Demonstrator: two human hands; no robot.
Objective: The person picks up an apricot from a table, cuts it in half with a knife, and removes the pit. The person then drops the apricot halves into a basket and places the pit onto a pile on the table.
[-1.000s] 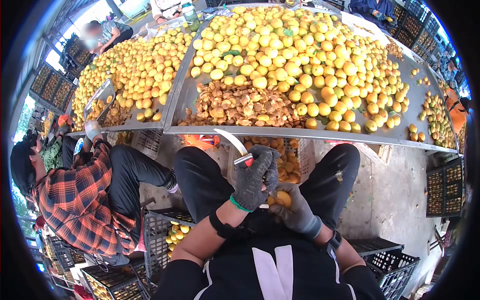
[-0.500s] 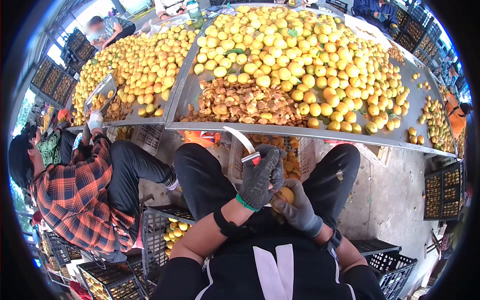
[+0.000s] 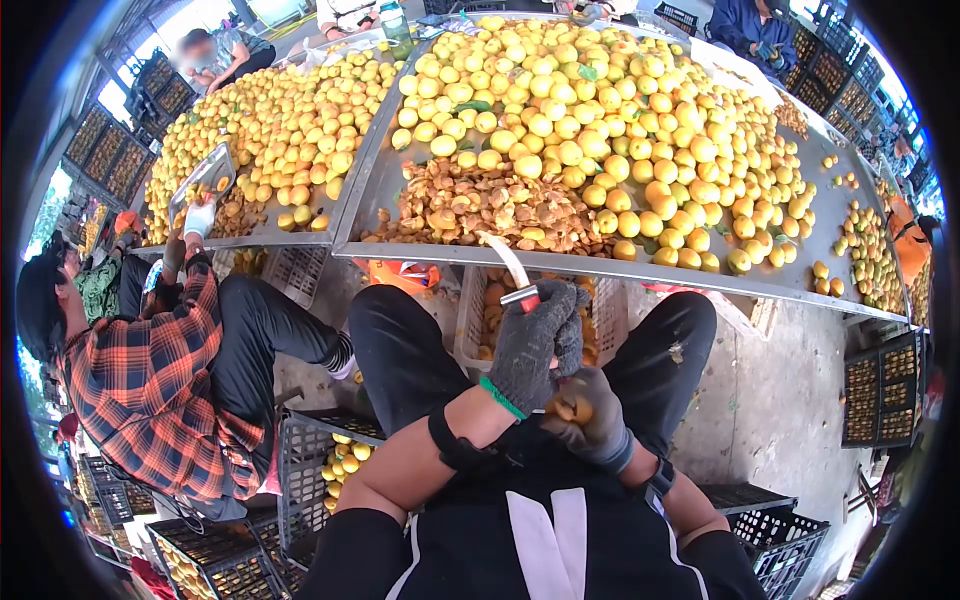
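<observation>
My left hand [image 3: 540,345], in a dark grey knit glove with a green cuff, is closed round the red handle of a curved knife [image 3: 512,268]; its blade points up and left. Close against it on the right, my right hand [image 3: 592,415], in a grey glove, holds a yellow-brown fruit [image 3: 570,408], partly hidden by the fingers. Both hands are over my lap. Beyond them on the metal table [image 3: 470,256] lie a pile of brown cut pieces [image 3: 490,205] and a large heap of yellow fruits [image 3: 600,120].
Under the table edge stands a crate [image 3: 470,325] with orange pieces. A black crate [image 3: 305,480] with yellow fruits is at my left. A person in a plaid shirt [image 3: 150,400] sits further left. More crates [image 3: 780,540] stand at the right; other people are across the table.
Both hands have shifted slightly right and down, with the knife. The right hand has turned, and its fingers now lie differently round the fruit.
</observation>
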